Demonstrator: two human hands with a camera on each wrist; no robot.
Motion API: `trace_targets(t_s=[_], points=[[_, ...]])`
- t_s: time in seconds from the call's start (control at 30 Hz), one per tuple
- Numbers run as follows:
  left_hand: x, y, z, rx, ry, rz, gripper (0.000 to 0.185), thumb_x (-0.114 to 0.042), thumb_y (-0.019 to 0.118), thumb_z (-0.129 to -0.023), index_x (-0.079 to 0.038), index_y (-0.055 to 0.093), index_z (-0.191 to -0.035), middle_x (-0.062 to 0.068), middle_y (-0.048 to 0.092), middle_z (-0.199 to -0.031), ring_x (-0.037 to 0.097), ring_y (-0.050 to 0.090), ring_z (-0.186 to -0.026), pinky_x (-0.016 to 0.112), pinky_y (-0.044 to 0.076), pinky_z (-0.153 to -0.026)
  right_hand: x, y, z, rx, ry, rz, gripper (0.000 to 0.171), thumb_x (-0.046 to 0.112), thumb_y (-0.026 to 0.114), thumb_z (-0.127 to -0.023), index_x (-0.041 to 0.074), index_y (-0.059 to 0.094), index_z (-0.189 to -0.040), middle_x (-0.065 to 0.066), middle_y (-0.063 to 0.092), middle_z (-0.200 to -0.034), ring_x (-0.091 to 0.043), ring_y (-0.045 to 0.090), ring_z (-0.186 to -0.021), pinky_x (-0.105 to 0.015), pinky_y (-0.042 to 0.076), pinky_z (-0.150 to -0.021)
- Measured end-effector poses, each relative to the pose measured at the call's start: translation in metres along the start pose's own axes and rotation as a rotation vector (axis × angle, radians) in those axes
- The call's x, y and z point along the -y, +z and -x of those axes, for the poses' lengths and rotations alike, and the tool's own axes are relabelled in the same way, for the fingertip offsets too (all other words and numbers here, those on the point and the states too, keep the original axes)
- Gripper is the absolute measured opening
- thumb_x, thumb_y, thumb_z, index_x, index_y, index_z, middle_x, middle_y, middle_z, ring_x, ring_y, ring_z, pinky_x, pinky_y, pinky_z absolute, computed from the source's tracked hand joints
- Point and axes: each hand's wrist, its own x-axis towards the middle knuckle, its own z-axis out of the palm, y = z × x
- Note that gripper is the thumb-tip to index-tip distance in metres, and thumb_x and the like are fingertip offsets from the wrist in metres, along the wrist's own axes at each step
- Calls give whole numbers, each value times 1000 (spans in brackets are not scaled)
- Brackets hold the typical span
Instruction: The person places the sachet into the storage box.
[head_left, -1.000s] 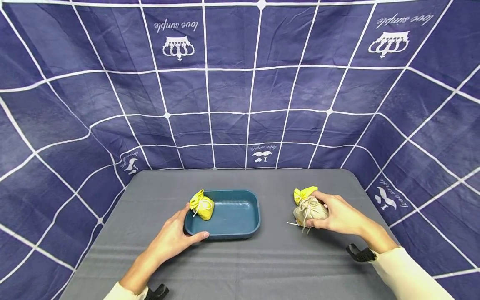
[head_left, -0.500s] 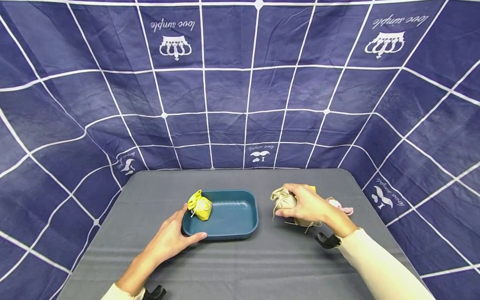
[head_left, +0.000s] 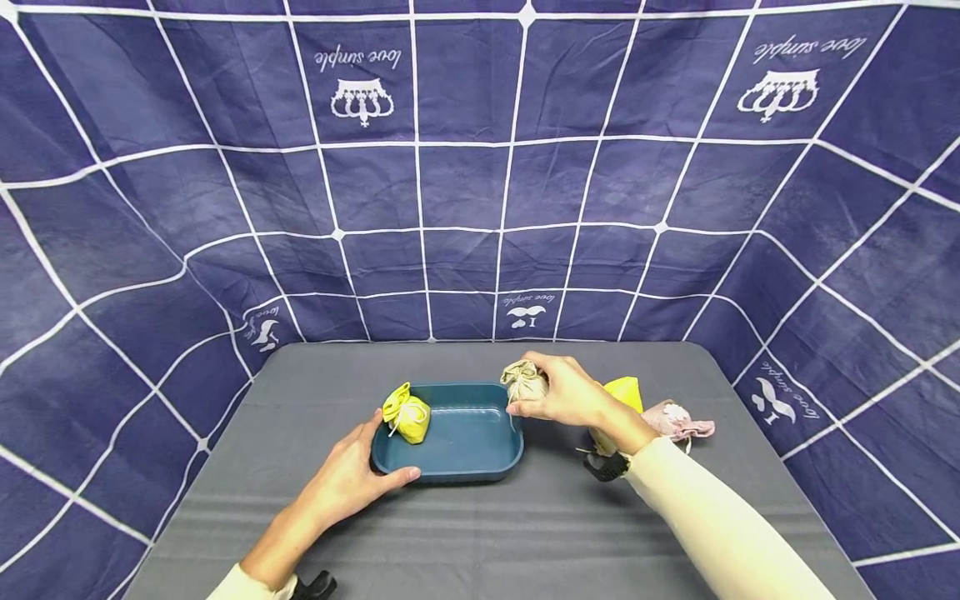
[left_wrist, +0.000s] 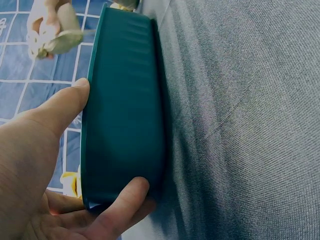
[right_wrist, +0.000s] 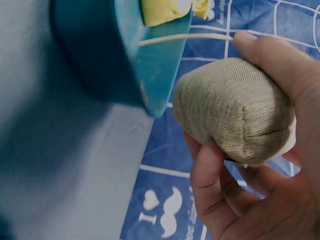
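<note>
My right hand (head_left: 567, 398) holds a beige drawstring pouch (head_left: 523, 382) in the air over the far right corner of a teal tray (head_left: 480, 467). The right wrist view shows fingers curled round this pouch (right_wrist: 235, 110) beside the tray's rim (right_wrist: 150, 75), its cord trailing. A yellow pouch (head_left: 407, 415) lies in the tray's left end. My left hand (head_left: 351, 477) grips the tray's near left corner, thumb on the outer wall (left_wrist: 125, 115), fingers on the rim.
A second yellow pouch (head_left: 625, 392) and a pink pouch (head_left: 678, 421) lie on the grey table (head_left: 525, 533) to the right, partly behind my right wrist. A blue grid-patterned cloth (head_left: 480, 167) closes off the back and sides.
My right hand lifted the beige pouch from the table's right side and carried it left to above the tray's right end, uncovering the pink pouch. The left hand has stayed on the tray.
</note>
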Motion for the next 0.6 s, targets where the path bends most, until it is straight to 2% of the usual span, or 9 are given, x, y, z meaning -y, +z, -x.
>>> trace_targets(t_s=[0.2,0.4,0.6], points=[[1,2,2,-3,5,7,133,-70,96,-88,10,38,-177,39,55,-170,56,60,-157,68,53,-128,11,14,-16,-24,36,-38,49,41,107,-84,28,81,-124,10,76,-91,-6,66,-80,-26,55,-71],[2,5,3,-22,12,-5,132,-70,96,-86,10,40,-175,38,58,-169,56,62,-154,67,54,-127,25,25,-30,-33,132,-50,60,49,106,-83,19,78,-127,3,76,-97,-11,67,-85,-30,56,-75],[2,2,4,-28,5,-7,133,-70,96,-86,10,39,-176,39,57,-169,57,62,-155,68,54,-127,42,33,-47,4,150,-115,57,41,104,-85,15,77,-128,-1,80,-103,-13,71,-91,-30,57,-79]])
